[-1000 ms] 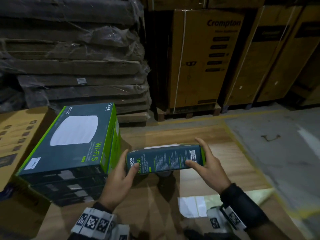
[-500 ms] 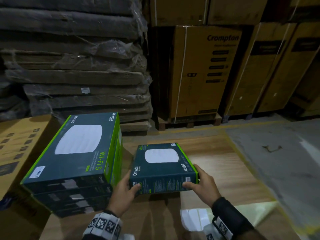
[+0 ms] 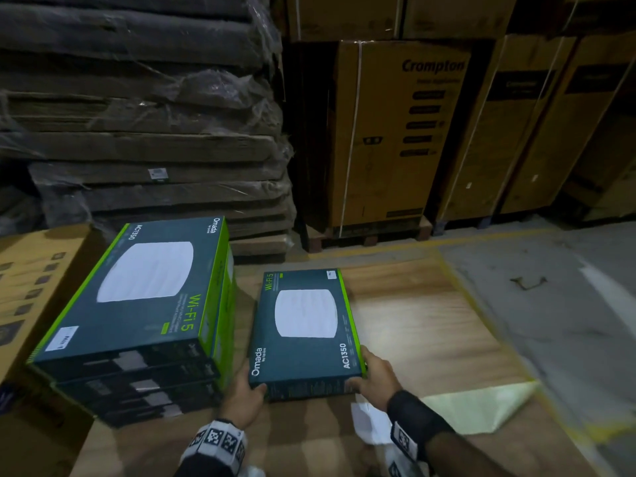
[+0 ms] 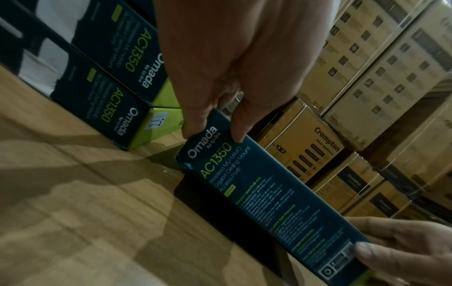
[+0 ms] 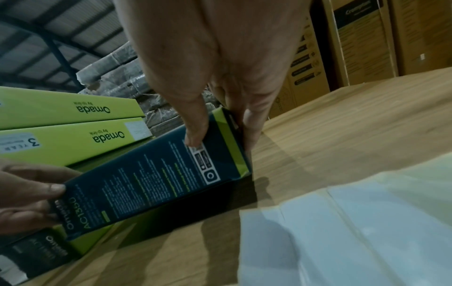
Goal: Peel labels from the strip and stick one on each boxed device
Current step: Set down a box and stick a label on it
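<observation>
A dark teal and green Omada device box lies face up on the wooden table, its near edge a little raised. My left hand grips its near left corner, thumb on the front side. My right hand grips the near right corner. A small white label sits at the box's far right corner. Left of it stands a stack of several like boxes, the top one with a white label. The white label strip lies on the table under my right wrist.
A brown carton stands at the far left beside the stack. A pale yellow-green sheet lies at the table's right edge. Wrapped flat cardboard and tall Crompton cartons fill the space behind the table. Grey floor lies to the right.
The box was held upright on its edge above the table; both hands have tipped it flat, face up, and lowered it onto the table beside the stack.
</observation>
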A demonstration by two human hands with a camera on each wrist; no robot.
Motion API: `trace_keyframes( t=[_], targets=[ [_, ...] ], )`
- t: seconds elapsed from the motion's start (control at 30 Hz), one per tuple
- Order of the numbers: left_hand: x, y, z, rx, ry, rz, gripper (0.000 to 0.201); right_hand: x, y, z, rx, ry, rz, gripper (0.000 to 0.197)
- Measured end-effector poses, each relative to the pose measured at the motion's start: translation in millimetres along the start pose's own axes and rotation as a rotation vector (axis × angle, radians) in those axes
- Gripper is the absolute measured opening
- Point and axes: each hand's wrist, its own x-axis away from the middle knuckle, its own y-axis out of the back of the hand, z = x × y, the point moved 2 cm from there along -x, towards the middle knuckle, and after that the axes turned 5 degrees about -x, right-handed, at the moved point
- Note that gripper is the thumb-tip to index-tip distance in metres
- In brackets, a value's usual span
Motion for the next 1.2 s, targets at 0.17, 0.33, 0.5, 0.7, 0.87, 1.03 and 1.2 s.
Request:
trace_keyframes(
  t=[0.17,0.33,0.5,0.7,0.87,1.03,1.2],
  targets=[
    [4,-6,4,-0.144,0.016,-0.018,0.047,-2,-8,-16,-0.003,-0.032,0.029,0.058],
    [0,-8,9,-0.130,0.065,-0.017,0.045,-5,-14,-25,-0.052,-0.060,0.040,0.060],
    [0,-8,12,-0.139,0.091,0.007,0.047,-8,-15,-37,-0.122,-0.050,0.059,0.055],
    [10,-19,-2,-0.191,-0.043,-0.021,0.054,-2,-2,-48,-0.152,-0.087,0.039,0.042],
    [20,-52,-49,-0.176,-0.267,-0.046,0.055,7,28,-71,-0.047,-0.153,-0.108,0.035],
    [26,-104,-84,-0.147,-0.346,0.213,0.042,25,53,-98,0.019,-0.231,-0.219,0.029],
    [31,-153,-99,-0.235,-0.376,0.392,0.039,47,70,-120,0.124,-0.280,-0.270,0.029]
  ],
)
